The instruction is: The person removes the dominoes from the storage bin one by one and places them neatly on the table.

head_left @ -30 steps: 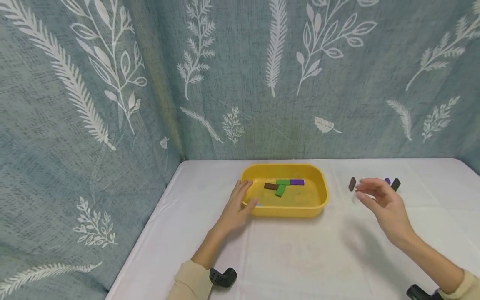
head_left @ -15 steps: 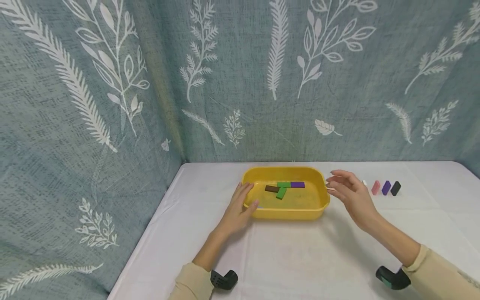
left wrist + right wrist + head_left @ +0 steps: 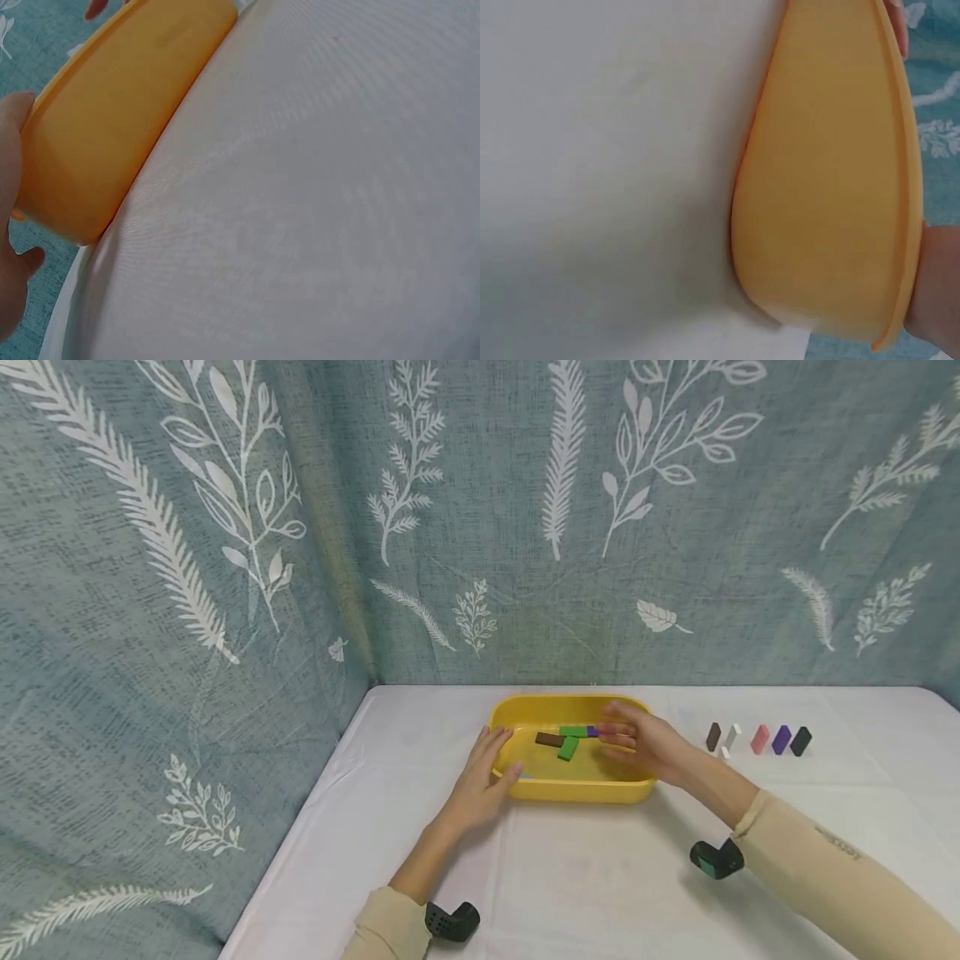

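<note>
A yellow tray (image 3: 577, 791) stands on the white-covered table. My left hand (image 3: 480, 768) rests at its left end, fingers and thumb spread and fairly straight against the rim. My right hand (image 3: 645, 743) reaches over the right rim into the tray, fingers loosely extended and slightly blurred, holding nothing visible. Its fingertips overlap the purple block (image 3: 592, 732). Beside that lie a green block (image 3: 573, 732), a second green block (image 3: 568, 749) and a brown block (image 3: 550, 740). A bit of light blue (image 3: 527, 777) shows by the left thumb. Both wrist views mostly show the tray's outer wall.
Right of the tray, small blocks stand upright in a row: dark brown (image 3: 713, 737), white (image 3: 733, 735), pink (image 3: 761, 739), purple (image 3: 782, 740) and black (image 3: 801, 741). A small white piece (image 3: 723, 752) is in front. A patterned curtain (image 3: 525, 610) hangs behind.
My right hand has moved left from the row of blocks into the tray, letting go of a white block that now stands in the row. My left hand has stayed at the tray.
</note>
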A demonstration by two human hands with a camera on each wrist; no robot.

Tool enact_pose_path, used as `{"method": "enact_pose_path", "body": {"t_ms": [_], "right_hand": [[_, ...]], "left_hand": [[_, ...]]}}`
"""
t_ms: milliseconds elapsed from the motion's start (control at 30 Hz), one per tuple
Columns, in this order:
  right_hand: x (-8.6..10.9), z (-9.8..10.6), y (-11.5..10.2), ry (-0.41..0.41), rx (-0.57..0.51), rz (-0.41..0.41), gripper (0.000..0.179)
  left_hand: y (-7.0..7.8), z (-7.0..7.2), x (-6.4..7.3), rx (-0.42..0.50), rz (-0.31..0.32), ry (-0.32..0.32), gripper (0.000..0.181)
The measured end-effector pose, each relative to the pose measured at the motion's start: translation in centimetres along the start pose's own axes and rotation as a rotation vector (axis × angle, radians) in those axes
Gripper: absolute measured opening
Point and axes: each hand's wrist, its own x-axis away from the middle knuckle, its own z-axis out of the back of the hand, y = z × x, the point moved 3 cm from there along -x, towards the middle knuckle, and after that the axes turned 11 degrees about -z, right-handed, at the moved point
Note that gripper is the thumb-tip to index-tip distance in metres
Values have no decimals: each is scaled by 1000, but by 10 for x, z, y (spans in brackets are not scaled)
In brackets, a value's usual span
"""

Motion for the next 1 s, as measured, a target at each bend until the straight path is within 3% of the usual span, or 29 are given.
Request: {"method": "enact_pose_path", "body": {"t_ms": [100,200,467,700,1000], "right_hand": [[-9,-2,3,-6,10,-63,52],[-17,-6,7,-71,83,-111,40],[-27,-18,16,-128,348,-173,58],[-35,-39,20,-212,457,-170,61],[-46,-63,22,-225,514,-167,53]], "left_hand": [[0,0,0,-4,5,-5,59],[-1,0,-1,-7,2,-6,58],[-1,-1,0,-13,-5,-5,58],[-3,-2,-1,-3,2,-8,58],[-4,-2,-1,-11,9,-9,59]]}}
